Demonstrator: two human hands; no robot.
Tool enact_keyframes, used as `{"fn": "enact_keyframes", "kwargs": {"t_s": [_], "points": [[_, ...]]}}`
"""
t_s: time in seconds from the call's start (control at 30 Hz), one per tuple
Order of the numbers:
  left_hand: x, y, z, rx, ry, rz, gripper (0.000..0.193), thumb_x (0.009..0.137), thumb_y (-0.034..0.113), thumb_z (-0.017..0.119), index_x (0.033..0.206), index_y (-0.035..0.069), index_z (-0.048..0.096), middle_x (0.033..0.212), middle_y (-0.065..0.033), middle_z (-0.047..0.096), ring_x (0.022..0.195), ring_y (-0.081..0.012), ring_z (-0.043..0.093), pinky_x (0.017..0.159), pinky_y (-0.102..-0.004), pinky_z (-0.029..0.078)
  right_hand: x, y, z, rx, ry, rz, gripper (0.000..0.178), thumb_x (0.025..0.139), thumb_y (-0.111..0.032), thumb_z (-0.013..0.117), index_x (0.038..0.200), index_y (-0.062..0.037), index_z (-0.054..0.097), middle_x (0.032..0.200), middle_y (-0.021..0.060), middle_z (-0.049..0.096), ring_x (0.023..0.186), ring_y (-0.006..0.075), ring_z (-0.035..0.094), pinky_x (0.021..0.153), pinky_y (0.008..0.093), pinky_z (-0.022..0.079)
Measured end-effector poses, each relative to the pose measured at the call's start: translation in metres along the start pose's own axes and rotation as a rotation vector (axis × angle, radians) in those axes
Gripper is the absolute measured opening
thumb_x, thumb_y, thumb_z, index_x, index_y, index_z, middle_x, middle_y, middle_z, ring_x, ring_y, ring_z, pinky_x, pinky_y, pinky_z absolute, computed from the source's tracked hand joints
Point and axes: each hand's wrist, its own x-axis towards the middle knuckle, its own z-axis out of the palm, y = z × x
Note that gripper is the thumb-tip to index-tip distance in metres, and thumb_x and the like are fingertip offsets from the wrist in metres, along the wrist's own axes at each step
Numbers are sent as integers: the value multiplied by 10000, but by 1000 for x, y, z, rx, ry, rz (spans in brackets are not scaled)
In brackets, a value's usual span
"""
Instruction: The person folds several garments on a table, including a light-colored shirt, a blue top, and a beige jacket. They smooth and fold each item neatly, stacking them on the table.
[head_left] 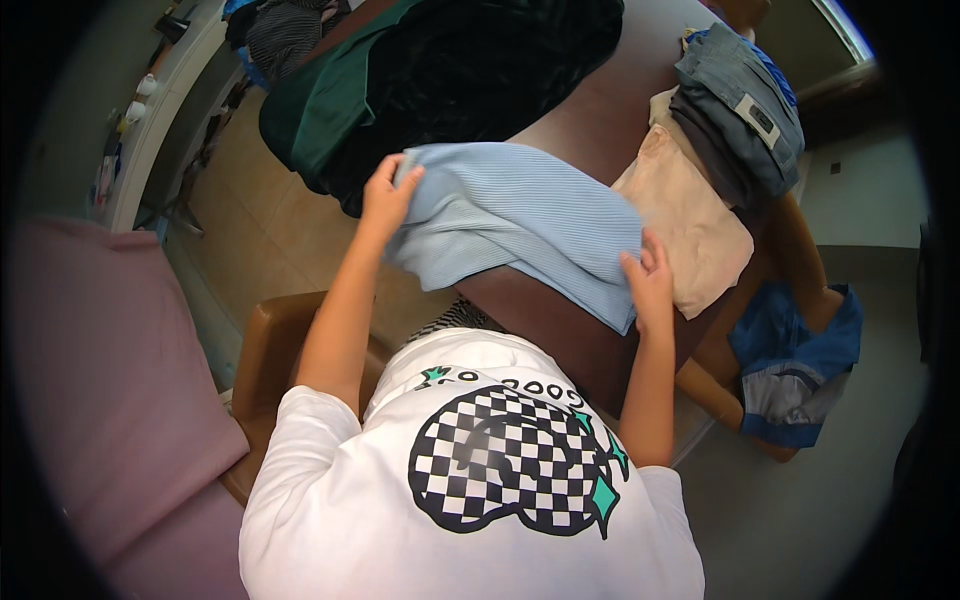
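A light blue ribbed garment (pixel 530 200) stretches between my two hands over the near end of the dark table. My left hand (pixel 387 195) grips its left end, the thumb on top and the other fingers partly behind the cloth. At the garment's right edge, my right hand (pixel 650 280) pinches the fabric near the lower corner. One part of the cloth is folded over itself and sags toward me in the middle. Its exact kind does not show. Just beyond my right hand lies a cream folded cloth (pixel 690 220).
Dark green and black velvety cloth (pixel 450 80) covers the far left of the table (pixel 590 120). Folded trousers (pixel 740 110) are stacked at the far right. A blue and grey garment (pixel 800 360) hangs on a chair at right. Another brown chair (pixel 275 350) stands left, beside pink fabric (pixel 110 380).
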Motion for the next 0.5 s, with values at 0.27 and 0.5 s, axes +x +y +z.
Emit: {"fn": "enact_keyframes", "kwargs": {"t_s": [0.27,0.5], "points": [[-18,-20,-2,238,-73,46,235,784,152,689,974,24,636,921,-131,656,845,-251,624,763,-332,482,-16,21,4,-68,-93,246,398,777,-1,638,1161,79,571,1059,130,650,922,153,623,811,268,490],[69,104,-21,148,272,611,199,711,24,670,905,67,686,835,-55,625,760,-212,548,694,-309,451,18,-92,-13,33,152,-501,244,879,-13,567,1118,23,599,996,48,629,873,104,577,800,239,458]]}}
